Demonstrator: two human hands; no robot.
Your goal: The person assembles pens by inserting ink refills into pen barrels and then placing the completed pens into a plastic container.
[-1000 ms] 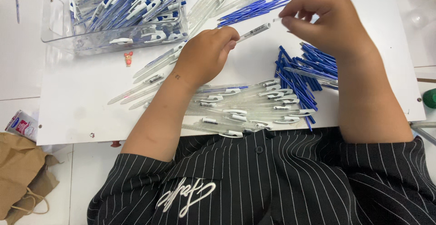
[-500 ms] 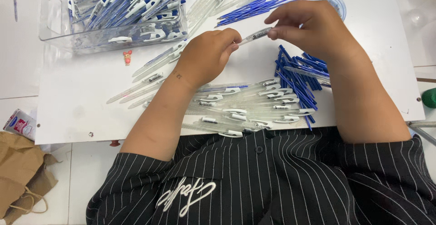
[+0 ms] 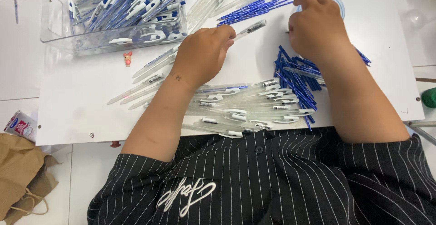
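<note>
My left hand [image 3: 202,54] pinches a clear pen barrel [image 3: 252,26], which points up and to the right above the white board [image 3: 81,98]. My right hand [image 3: 318,27] is a short gap to the right of the barrel's tip, knuckles up and fingers curled over a round clear lid [image 3: 339,2]. What its fingertips hold is hidden. Loose blue refills [image 3: 295,77] lie under my right wrist. A heap of clear barrels with white clips [image 3: 236,109] lies under my left forearm.
A clear plastic box [image 3: 50,25] at the top left holds several blue-and-white pens. More blue refills [image 3: 259,4] and clear barrels [image 3: 209,0] lie at the top. A tiny red figure [image 3: 128,58], a brown paper bag [image 3: 18,175] and a green object [image 3: 429,98] are around.
My right hand has left the tip of the pen barrel and moved right and slightly down. My left hand still holds the barrel in about the same place.
</note>
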